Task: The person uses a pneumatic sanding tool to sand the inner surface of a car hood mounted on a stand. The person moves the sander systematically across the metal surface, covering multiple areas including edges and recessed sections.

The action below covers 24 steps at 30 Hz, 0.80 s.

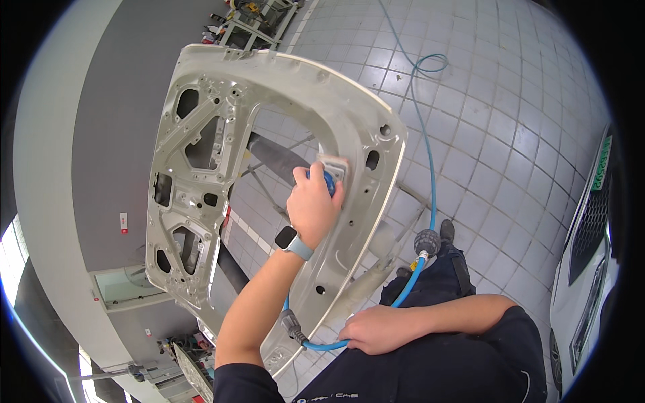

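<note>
A large beige-grey car tailgate panel (346, 121) with several cut-outs lies in front of me, propped up at an angle. My left hand (314, 205), with a watch on its wrist, is closed over the blue top of a sander (329, 183). The sander's pale pad rests on the panel's frame, beside the big window opening. Low in front of my body, my right hand (377, 329) is wrapped round a blue air hose (411, 282). Part of the hose passes behind my left forearm, so its link to the sander is hidden.
A dark round hose coupling (427, 242) hangs beside my leg. From it the hose runs away across the tiled floor (497, 127) to a loose loop. A white car (581, 302) stands at the right, a loaded cart (259, 27) at the far end. Stand legs (376, 275) show under the panel.
</note>
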Each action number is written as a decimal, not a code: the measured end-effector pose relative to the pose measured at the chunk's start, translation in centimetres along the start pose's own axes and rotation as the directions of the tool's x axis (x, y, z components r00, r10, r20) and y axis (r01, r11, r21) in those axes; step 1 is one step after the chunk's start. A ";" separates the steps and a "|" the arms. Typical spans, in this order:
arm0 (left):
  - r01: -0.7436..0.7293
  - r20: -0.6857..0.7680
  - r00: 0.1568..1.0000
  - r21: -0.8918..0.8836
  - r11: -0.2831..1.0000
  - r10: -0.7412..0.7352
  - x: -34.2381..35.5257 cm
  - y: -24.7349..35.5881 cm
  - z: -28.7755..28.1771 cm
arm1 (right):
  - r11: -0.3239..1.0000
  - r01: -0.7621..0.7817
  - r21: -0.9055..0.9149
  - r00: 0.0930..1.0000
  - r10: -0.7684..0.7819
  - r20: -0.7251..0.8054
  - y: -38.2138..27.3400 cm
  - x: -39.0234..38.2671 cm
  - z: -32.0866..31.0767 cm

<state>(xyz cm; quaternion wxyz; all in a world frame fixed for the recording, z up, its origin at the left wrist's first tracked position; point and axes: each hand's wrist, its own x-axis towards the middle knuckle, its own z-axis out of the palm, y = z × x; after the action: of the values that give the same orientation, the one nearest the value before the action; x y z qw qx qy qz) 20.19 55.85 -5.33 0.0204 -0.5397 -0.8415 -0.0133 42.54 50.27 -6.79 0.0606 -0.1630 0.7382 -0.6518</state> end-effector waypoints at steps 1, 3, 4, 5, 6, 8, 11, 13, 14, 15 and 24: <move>-0.008 -0.010 1.000 -0.002 1.000 0.008 -1.2 -0.7 -0.1 | 0.999 0.030 0.013 0.998 -0.029 -0.047 -0.1 0.4 0.9; 0.005 0.014 1.000 -0.007 1.000 -0.005 -4.0 -2.6 0.0 | 1.000 0.019 -0.004 0.999 -0.020 -0.050 -0.1 1.4 2.8; -0.004 0.000 1.000 -0.014 1.000 0.004 -5.5 -3.6 0.1 | 1.000 0.012 -0.012 0.999 -0.013 -0.052 -0.1 2.0 3.8; 0.002 -0.004 1.000 -0.020 1.000 -0.002 -7.1 -4.6 0.2 | 0.998 -0.023 -0.053 1.000 0.024 0.019 0.0 2.7 4.8; 0.005 -0.007 1.000 -0.027 1.000 -0.005 -8.9 -5.7 0.3 | 0.994 -0.056 -0.096 0.994 0.064 0.085 0.0 3.5 5.8; 0.006 -0.023 1.000 -0.055 0.998 -0.008 -12.3 -7.8 0.3 | 0.986 -0.088 -0.142 0.981 0.110 0.158 -0.1 5.3 8.2; 0.016 -0.013 1.000 -0.080 0.997 -0.017 -17.4 -10.9 0.2 | 0.991 -0.061 -0.119 0.989 0.076 0.127 -0.3 7.9 12.5; 0.023 -0.010 1.000 -0.097 0.995 -0.024 -20.7 -12.9 0.1 | 0.998 0.011 -0.062 1.000 -0.010 0.020 -0.3 9.6 15.6; 0.014 -0.018 1.000 -0.109 0.994 -0.016 -22.1 -13.9 0.0 | 0.997 0.010 -0.072 1.000 -0.008 0.026 -0.2 10.4 17.0; 0.014 -0.013 1.000 -0.122 0.992 -0.016 -23.4 -14.9 -0.1 | 0.997 0.006 -0.079 1.000 -0.004 0.030 -0.2 11.3 18.3; -0.080 -0.103 0.993 -0.240 0.967 0.057 -21.7 -18.1 -3.7 | 0.989 -0.121 -0.087 0.993 0.120 -0.019 -2.0 14.1 24.3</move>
<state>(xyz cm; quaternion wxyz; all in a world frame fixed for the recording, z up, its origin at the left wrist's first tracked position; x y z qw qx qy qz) 12.89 28.40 -2.73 -0.0056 -0.5655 -0.8125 -0.1414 36.91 22.68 -6.54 0.0879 -0.1161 0.7750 -0.6150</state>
